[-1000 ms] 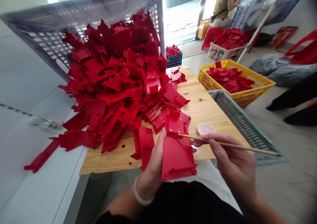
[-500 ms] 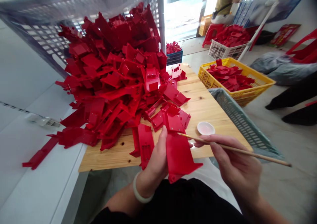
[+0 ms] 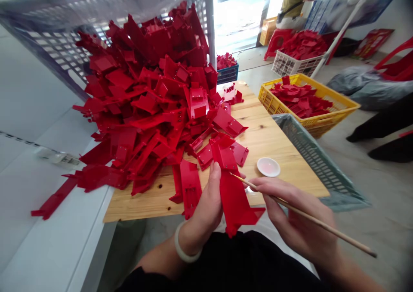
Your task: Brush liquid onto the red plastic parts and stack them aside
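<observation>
Pinching a red plastic moulding point(image 3: 234, 201), the left hand point(image 3: 203, 210) holds it over the near edge of the pine desk point(image 3: 145, 208). The right hand point(image 3: 297, 214) grips a thin wooden stick point(image 3: 309, 219), its tip just beside the moulding. A white dish point(image 3: 268, 167) sits near, with open desk beyond it; a heaped pile of red mouldings point(image 3: 145, 102) fills the left.
</observation>
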Available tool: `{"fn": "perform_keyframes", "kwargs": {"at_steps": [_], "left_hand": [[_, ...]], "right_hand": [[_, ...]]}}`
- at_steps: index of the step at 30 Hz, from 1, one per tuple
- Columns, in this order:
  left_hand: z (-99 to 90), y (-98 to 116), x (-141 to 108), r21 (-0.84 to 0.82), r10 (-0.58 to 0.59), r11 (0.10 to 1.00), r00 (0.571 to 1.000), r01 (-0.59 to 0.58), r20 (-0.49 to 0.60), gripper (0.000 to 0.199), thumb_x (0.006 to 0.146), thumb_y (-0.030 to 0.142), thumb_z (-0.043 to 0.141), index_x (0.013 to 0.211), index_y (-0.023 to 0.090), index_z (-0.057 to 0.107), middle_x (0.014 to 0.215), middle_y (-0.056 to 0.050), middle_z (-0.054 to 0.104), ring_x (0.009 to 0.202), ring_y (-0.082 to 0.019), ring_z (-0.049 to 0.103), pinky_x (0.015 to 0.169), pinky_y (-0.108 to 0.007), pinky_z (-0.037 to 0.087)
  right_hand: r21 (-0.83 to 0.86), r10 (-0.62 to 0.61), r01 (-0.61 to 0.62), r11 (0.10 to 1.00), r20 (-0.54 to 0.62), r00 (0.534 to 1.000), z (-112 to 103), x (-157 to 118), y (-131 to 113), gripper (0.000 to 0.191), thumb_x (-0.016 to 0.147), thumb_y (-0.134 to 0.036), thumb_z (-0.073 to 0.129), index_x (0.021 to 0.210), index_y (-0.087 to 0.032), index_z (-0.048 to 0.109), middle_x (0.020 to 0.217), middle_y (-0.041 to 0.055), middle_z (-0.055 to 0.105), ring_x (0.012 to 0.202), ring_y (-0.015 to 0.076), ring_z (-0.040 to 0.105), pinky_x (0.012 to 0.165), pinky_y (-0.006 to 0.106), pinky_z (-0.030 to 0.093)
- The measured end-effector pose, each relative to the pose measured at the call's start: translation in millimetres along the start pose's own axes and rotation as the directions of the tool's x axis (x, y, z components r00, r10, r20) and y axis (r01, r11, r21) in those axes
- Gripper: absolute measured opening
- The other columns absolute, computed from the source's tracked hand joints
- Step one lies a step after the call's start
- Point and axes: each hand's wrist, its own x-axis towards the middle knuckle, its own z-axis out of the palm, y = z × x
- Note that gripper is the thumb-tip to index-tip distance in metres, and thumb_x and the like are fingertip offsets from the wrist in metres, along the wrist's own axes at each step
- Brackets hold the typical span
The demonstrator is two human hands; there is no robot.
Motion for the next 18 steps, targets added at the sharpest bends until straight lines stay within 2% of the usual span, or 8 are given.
{"fn": "perform_keyframes", "kwargs": {"at_steps": [5, 8, 13, 15, 18], "left_hand": [[0.8, 0, 2, -0.01, -0.003, 1.0, 0.999, 0.003, 0.036, 0.065, 0.101, 0.074, 0.056, 0.1, 0.015, 0.082, 0.1, -0.014, 0.085, 0.122, -0.034, 0.075, 0.111, -0.04, 0.054], [0.9, 0, 2, -0.035, -0.034, 0.999, 0.998, 0.036, 0.045, 0.067, 0.099, 0.076, 0.056, 0.098, 0.014, 0.082, 0.099, -0.014, 0.085, 0.119, -0.034, 0.076, 0.109, -0.039, 0.055], [2.5, 2, 2, -0.063, -0.068, 0.995, 0.997, 0.071, 0.046, 0.068, 0.096, 0.077, 0.061, 0.099, 0.013, 0.082, 0.098, -0.015, 0.085, 0.114, -0.035, 0.078, 0.104, -0.039, 0.058], [3.5, 3, 4, -0.055, -0.074, 0.996, 0.997, 0.075, 0.02, 0.067, 0.095, 0.077, 0.063, 0.101, 0.013, 0.082, 0.097, -0.014, 0.085, 0.112, -0.035, 0.079, 0.103, -0.04, 0.059], [6.9, 3, 8, -0.028, -0.097, 0.995, 0.995, 0.096, -0.037, 0.068, 0.095, 0.077, 0.064, 0.102, 0.012, 0.082, 0.095, -0.015, 0.084, 0.106, -0.034, 0.08, 0.098, -0.04, 0.061]], "right_hand": [[-0.037, -0.025, 0.024, 0.999, -0.016, 1.0, -2, 0, -2, 0.048, 0.094, -0.002, 0.069, 0.133, -0.03, 0.072, 0.124, 0.0049, 0.082, 0.109, 0.0255, 0.082, 0.104, 0.038, 0.066], [-0.056, -0.051, 0.051, 0.997, -0.007, 0.999, -2, 1, 0, 0.046, 0.094, -0.003, 0.069, 0.132, -0.029, 0.073, 0.123, 0.005, 0.083, 0.107, 0.0246, 0.083, 0.103, 0.035, 0.067], [-0.033, -0.02, 0.019, 0.999, -0.018, 1.0, -2, -1, 4, 0.045, 0.095, -0.003, 0.069, 0.131, -0.029, 0.073, 0.122, 0.0055, 0.083, 0.109, 0.0254, 0.082, 0.101, 0.036, 0.067], [-0.03, -0.022, 0.021, 0.999, -0.032, 0.999, -5, -4, 6, 0.045, 0.095, -0.004, 0.069, 0.132, -0.029, 0.073, 0.122, 0.005, 0.083, 0.107, 0.0252, 0.083, 0.099, 0.036, 0.068], [-0.047, -0.046, 0.041, 0.998, -0.11, 0.993, -13, -8, 11, 0.048, 0.098, -0.004, 0.066, 0.137, -0.031, 0.072, 0.122, 0.0043, 0.083, 0.106, 0.0244, 0.083, 0.098, 0.037, 0.069]]}}
